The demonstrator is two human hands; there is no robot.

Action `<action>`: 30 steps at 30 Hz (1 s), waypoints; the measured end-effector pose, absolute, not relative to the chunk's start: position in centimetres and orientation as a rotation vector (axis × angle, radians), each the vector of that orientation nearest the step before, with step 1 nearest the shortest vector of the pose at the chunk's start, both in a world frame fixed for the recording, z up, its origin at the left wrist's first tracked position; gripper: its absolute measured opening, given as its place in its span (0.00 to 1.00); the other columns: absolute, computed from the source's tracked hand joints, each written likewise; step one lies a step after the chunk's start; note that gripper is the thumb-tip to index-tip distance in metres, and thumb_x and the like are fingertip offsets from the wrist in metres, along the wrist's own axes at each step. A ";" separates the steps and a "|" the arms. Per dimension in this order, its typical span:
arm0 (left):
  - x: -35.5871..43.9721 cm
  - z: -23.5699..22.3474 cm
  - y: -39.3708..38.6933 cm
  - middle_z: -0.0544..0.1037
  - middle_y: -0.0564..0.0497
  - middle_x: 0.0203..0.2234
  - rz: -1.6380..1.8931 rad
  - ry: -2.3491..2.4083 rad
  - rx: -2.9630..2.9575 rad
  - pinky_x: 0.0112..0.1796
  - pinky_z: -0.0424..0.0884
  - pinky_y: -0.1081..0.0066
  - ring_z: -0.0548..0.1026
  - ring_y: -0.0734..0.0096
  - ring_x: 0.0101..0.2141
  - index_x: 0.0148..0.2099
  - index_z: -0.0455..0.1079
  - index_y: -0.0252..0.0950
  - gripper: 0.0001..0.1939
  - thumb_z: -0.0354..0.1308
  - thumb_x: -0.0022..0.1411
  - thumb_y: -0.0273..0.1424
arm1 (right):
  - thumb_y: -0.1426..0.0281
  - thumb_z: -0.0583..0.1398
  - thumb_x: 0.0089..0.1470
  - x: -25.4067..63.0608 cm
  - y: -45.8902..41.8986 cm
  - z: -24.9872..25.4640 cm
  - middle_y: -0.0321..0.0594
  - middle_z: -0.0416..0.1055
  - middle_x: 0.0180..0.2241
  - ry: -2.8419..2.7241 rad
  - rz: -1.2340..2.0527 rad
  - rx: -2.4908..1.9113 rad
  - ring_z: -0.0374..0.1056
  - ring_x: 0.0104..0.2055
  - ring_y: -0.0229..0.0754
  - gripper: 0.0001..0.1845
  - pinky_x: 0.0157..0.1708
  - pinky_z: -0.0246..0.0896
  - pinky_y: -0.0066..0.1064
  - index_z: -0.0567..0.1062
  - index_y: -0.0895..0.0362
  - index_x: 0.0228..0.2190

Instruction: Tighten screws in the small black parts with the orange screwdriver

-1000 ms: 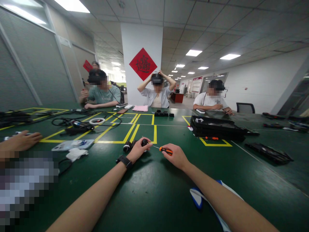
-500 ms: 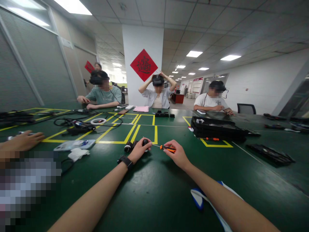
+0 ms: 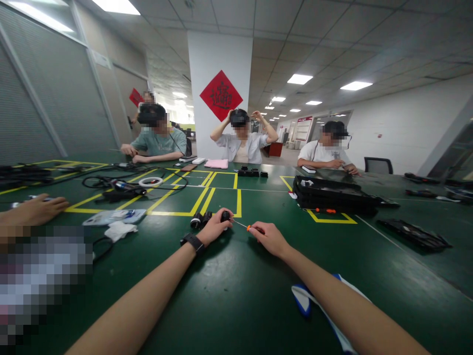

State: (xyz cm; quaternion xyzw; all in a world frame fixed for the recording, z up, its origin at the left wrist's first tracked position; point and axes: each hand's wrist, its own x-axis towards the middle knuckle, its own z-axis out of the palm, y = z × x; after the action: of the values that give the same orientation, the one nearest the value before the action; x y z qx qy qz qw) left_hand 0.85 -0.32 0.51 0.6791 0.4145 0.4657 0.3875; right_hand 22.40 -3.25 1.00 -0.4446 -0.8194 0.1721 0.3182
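My left hand (image 3: pixel 216 228), with a black band at its wrist, is closed on a small black cylindrical part (image 3: pixel 225 216). In my right hand (image 3: pixel 271 238) is a screwdriver (image 3: pixel 249 228) with an orange and black handle, mostly covered by my fingers. Its thin shaft points left and its tip is at the black part by my left fingertips; whether it sits in a screw I cannot tell. More black cylindrical parts (image 3: pixel 196 220) with light ends stand on the green table just left of my left hand.
Stacked black trays (image 3: pixel 332 195) stand right, with an orange tool (image 3: pixel 325 211) before them. A black panel (image 3: pixel 414 233) lies farther right. A white tissue (image 3: pixel 120 230), a phone case (image 3: pixel 111 217) and cables (image 3: pixel 96 183) lie left. Another person's hand (image 3: pixel 40 209) rests there; several people sit around the table.
My right hand has turned over the screwdriver, so its handle is now more hidden in my grip. The shaft slants more steeply. My left hand stays nearly in place.
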 end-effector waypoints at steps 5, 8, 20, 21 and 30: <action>0.9 0.3 -0.2 0.71 0.53 0.31 1.185 1.041 1.707 0.35 0.65 0.72 0.69 0.72 0.32 0.38 0.64 0.37 0.13 0.52 0.46 0.26 | 0.58 0.49 0.55 22.4 -3.1 0.9 0.36 0.68 0.25 -2.159 0.450 -1.164 0.61 0.26 0.34 0.19 0.26 0.52 0.24 0.73 0.57 0.32; 0.8 0.2 -0.1 0.71 0.53 0.31 1.187 1.014 1.698 0.36 0.65 0.71 0.69 0.72 0.33 0.39 0.64 0.37 0.13 0.52 0.47 0.26 | 0.58 0.49 0.55 22.4 -3.1 0.9 0.36 0.69 0.26 -2.161 0.451 -1.153 0.61 0.26 0.34 0.19 0.26 0.52 0.24 0.73 0.57 0.32; 1.0 0.4 -0.2 0.72 0.53 0.31 1.200 1.015 1.668 0.37 0.65 0.71 0.70 0.71 0.33 0.37 0.64 0.36 0.12 0.52 0.46 0.26 | 0.60 0.50 0.55 22.4 -3.1 0.9 0.36 0.69 0.25 -2.145 0.458 -1.132 0.61 0.26 0.34 0.18 0.27 0.53 0.24 0.74 0.58 0.31; 0.9 0.4 -0.2 0.72 0.53 0.31 1.210 1.008 1.666 0.37 0.65 0.71 0.70 0.71 0.34 0.37 0.64 0.36 0.12 0.52 0.46 0.26 | 0.60 0.50 0.55 22.4 -3.1 0.9 0.36 0.69 0.25 -2.144 0.459 -1.130 0.61 0.26 0.34 0.18 0.27 0.53 0.24 0.74 0.58 0.31; 0.8 0.0 0.1 0.71 0.54 0.31 1.192 0.965 1.644 0.36 0.64 0.72 0.70 0.73 0.32 0.38 0.63 0.37 0.11 0.52 0.49 0.26 | 0.60 0.50 0.55 22.4 -3.1 1.1 0.35 0.69 0.26 -2.142 0.461 -1.113 0.62 0.26 0.34 0.17 0.26 0.52 0.24 0.73 0.58 0.30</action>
State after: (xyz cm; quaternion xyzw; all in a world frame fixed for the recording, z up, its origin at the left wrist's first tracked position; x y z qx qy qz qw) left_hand 0.76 0.14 0.02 0.6594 0.3871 0.4781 0.4322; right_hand 22.40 -3.13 1.07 -0.4267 -0.8211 0.1767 0.3354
